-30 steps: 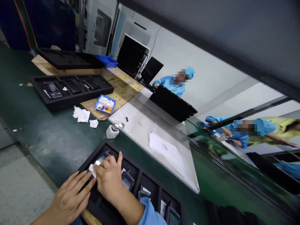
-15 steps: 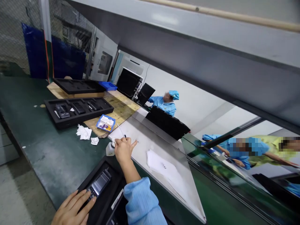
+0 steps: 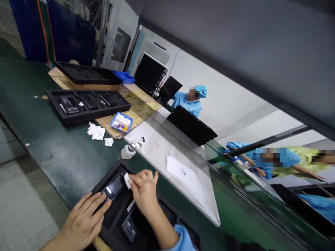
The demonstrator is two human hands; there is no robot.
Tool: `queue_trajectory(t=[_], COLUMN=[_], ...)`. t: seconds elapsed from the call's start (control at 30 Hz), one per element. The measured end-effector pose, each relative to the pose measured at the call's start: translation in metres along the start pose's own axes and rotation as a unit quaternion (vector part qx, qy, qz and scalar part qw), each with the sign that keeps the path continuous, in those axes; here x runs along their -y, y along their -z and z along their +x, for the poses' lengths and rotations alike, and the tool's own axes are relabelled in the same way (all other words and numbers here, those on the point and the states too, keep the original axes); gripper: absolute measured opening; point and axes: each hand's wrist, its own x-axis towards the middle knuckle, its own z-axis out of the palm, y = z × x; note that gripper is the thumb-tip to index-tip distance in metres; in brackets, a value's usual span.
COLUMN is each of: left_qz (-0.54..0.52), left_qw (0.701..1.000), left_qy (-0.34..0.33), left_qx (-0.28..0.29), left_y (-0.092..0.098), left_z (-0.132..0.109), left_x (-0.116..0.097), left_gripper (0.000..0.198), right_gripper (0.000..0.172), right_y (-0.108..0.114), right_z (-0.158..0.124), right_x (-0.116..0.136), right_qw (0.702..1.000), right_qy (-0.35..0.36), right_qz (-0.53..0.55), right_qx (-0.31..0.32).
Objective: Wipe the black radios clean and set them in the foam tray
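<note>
A black foam tray (image 3: pixel 115 223) lies at the near edge of the green bench, with dark handheld devices in its slots. My left hand (image 3: pixel 83 221) lies flat with fingers stretched, fingertips on the near end of one device (image 3: pixel 113 188). My right hand (image 3: pixel 143 190) pinches a small white wipe (image 3: pixel 127 180) just above the far end of that device. Another device (image 3: pixel 129 228) sits in the neighbouring slot under my right wrist. A small white bottle with a metal cap (image 3: pixel 128 151) stands just beyond the tray.
A second black tray with devices (image 3: pixel 86 104) and an empty-looking one (image 3: pixel 83 73) sit further left on wooden boards. A small blue bin (image 3: pixel 121 122) and crumpled wipes (image 3: pixel 96 131) lie between. A grey plate with white cloth (image 3: pixel 183 170) is right. Other people in blue work behind.
My right hand went out to the bottle's cap, then came back to the device with the wipe pinched in it. My left hand stayed on the device in the tray.
</note>
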Motion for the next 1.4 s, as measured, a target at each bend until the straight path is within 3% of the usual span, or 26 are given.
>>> queue_trajectory(t=[0.1, 0.27, 0.37, 0.47, 0.57, 0.67, 0.8, 0.97, 1.13, 1.3, 1.4], left_qz=[-0.015, 0.001, 0.009, 0.007, -0.003, -0.013, -0.018, -0.006, 0.004, 0.028, 0.027], left_qw=[1.0, 1.0, 0.999, 0.999, 1.0, 1.0, 0.999, 0.999, 0.999, 0.997, 0.997], left_qy=[0.007, -0.002, -0.006, -0.004, 0.002, 0.004, 0.016, -0.005, 0.0, -0.043, -0.037], left_qx=[0.001, 0.027, 0.04, 0.035, 0.028, 0.028, 0.038, 0.051, 0.051, 0.063, 0.056], left_y=[0.002, 0.007, 0.01, 0.011, 0.009, 0.008, 0.008, 0.008, 0.01, 0.011, 0.011], left_z=[0.003, 0.008, 0.009, 0.009, 0.009, 0.008, 0.007, 0.007, 0.008, 0.007, 0.008], left_x=[0.0, -0.001, -0.002, -0.002, -0.003, -0.002, -0.001, 0.001, 0.002, 0.007, 0.008], left_gripper=[0.037, 0.035, 0.035, 0.035, 0.035, 0.035, 0.035, 0.038, 0.037, 0.042, 0.039], right_gripper=[0.029, 0.023, 0.028, 0.032, 0.029, 0.024, 0.027, 0.026, 0.03, 0.024, 0.028], right_y=[-0.024, -0.05, -0.048, -0.039, -0.033, -0.038, -0.044, -0.039, -0.038, -0.038, -0.04], right_z=[-0.017, 0.009, -0.002, -0.025, -0.028, -0.017, -0.019, -0.019, -0.02, -0.016, -0.017], right_x=[0.003, 0.023, 0.031, 0.022, 0.008, 0.009, 0.019, 0.012, 0.015, 0.018, 0.022], right_qw=[1.0, 1.0, 0.997, 0.991, 0.998, 1.0, 0.993, 1.0, 0.993, 0.999, 0.995], right_qy=[-0.002, -0.002, 0.051, 0.096, 0.048, 0.004, 0.085, -0.005, 0.07, -0.026, 0.056], right_qz=[-0.012, -0.009, 0.031, 0.057, 0.021, 0.008, 0.057, 0.017, 0.07, 0.025, 0.056], right_qx=[0.011, 0.017, 0.056, 0.067, 0.023, 0.003, 0.053, 0.01, 0.059, 0.019, 0.06])
